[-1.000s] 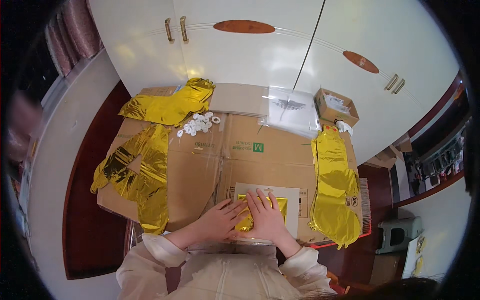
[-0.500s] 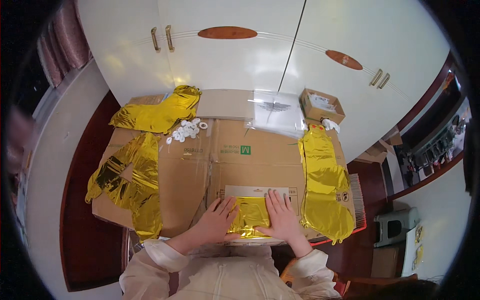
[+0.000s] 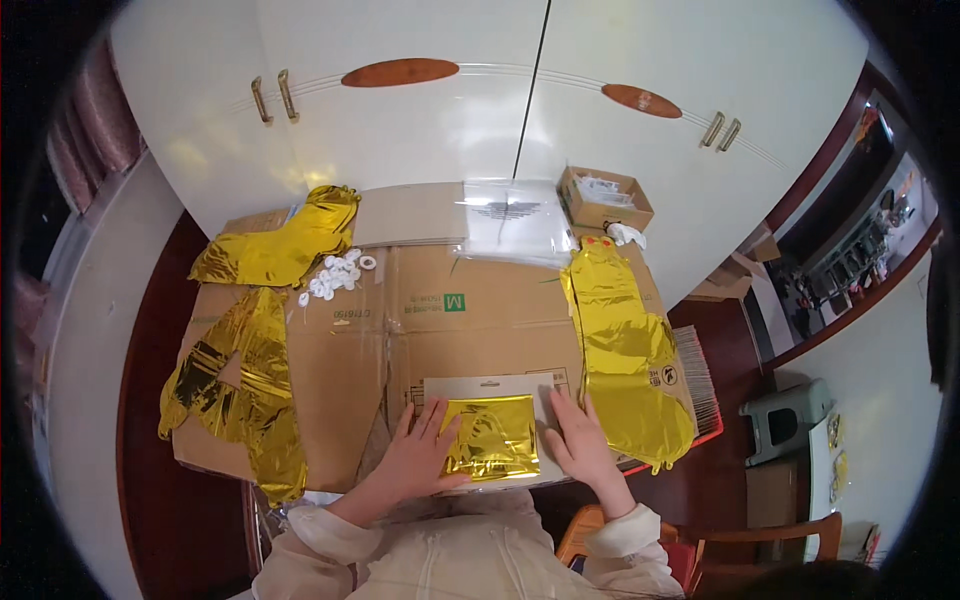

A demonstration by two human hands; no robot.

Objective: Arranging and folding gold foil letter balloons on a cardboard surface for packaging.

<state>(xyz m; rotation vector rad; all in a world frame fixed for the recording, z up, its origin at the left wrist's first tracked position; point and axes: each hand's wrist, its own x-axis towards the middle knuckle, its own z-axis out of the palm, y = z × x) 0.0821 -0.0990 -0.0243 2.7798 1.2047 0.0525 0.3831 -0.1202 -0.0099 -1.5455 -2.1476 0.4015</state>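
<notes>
A folded gold foil balloon (image 3: 492, 437) lies in a flat rectangle on a pale card (image 3: 450, 388) with a hang slot at its top edge. My left hand (image 3: 415, 455) rests with fingers stretched out over the left edge of the foil. At the card's right edge is my right hand (image 3: 582, 440), its fingers extended and apart from the foil. Neither hand grips anything. Under the card is a large brown cardboard surface (image 3: 490, 345).
Flat gold foil balloons lie at the far left (image 3: 290, 240), near left (image 3: 255, 400) and right (image 3: 625, 350). Small white rings (image 3: 335, 275), grey cards (image 3: 410, 213), clear bags (image 3: 515, 220) and an open carton (image 3: 608, 200) line the back. White cabinet doors (image 3: 400, 130) stand behind.
My right hand has moved off the foil to the right, onto the card's edge. The left hand has shifted slightly outward, uncovering more foil. The whole view has swung a little.
</notes>
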